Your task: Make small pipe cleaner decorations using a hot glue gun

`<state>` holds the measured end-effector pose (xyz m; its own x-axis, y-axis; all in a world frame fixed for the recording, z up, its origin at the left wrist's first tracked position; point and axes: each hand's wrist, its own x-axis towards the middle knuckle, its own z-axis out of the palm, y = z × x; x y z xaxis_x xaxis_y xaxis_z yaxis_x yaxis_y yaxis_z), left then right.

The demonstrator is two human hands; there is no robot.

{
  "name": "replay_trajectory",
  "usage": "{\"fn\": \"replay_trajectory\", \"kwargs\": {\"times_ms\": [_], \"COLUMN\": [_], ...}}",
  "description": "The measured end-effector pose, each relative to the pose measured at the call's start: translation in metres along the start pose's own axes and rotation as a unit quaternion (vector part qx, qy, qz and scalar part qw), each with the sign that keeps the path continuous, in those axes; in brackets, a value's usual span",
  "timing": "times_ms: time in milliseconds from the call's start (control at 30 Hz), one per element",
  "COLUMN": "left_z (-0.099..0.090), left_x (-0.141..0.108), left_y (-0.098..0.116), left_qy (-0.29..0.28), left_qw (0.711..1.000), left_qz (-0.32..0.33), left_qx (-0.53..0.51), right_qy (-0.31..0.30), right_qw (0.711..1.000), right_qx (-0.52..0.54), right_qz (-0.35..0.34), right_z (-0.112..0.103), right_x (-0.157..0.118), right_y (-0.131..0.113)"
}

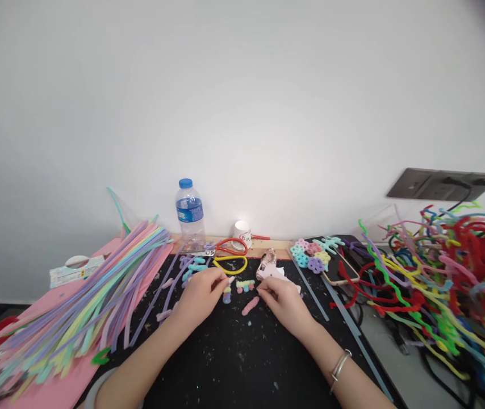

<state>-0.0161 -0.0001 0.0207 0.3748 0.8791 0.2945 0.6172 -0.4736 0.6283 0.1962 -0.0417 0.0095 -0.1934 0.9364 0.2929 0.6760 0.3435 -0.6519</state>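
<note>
My left hand [207, 291] is closed in a pinch on the upper end of a short multicoloured pipe-cleaner piece [226, 295], which shows yellow, purple and blue below the fingertips. Across from it, my right hand [284, 299] has thumb and fingers pressed together; whatever is between them is too small to make out. A short pink pipe-cleaner piece [250, 306] lies just left of the right fingertips. Between both hands rests a fuzzy strip [245, 286] in pastel colours. Behind the right hand is a pale pink object [272, 271], partly hidden.
Long pastel pipe cleaners [97, 301] are heaped at left. Scissors [230, 257], a water bottle [190, 218] and a paper cup [242, 232] stand or lie behind the black mat [234, 363]. Fuzzy flowers [310, 255] lie by a phone [341, 270]; tangled pipe cleaners [459, 284] fill the right.
</note>
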Motion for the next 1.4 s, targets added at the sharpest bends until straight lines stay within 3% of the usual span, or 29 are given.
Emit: {"fn": "replay_trajectory", "kwargs": {"times_ms": [267,767,1400], "left_z": [0.015,0.022,0.019], "left_x": [0.002,0.001,-0.002], "left_y": [0.003,-0.005,-0.006], "left_qy": [-0.061,-0.075,-0.114], "left_qw": [0.997,0.995,0.989], "left_qz": [0.028,0.029,0.016], "left_qx": [-0.023,-0.058,-0.09], "right_qy": [-0.07,-0.053,-0.076], "right_qw": [0.996,0.995,0.993], "right_qx": [-0.034,-0.078,-0.092], "right_qz": [-0.046,-0.034,-0.008], "right_z": [-0.002,0.009,0.001], "right_x": [-0.001,-0.002,-0.001], "right_y": [0.0,-0.004,0.0]}}
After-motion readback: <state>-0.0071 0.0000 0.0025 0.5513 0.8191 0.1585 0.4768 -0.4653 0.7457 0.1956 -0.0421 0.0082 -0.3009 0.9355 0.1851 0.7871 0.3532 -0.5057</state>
